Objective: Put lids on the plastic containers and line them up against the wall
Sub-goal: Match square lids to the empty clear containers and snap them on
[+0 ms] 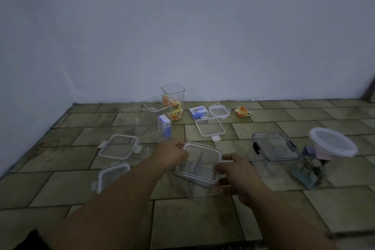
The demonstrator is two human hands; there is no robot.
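Head view, lid [197,160] (atop container [192,187]), between fingers [220,168] of left hand [172,154], right hand [234,171]

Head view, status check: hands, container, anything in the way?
Left hand and right hand both gripping clear square white-rimmed lid atop clear square plastic container. Not yet at wall. Loose square lid lies between.
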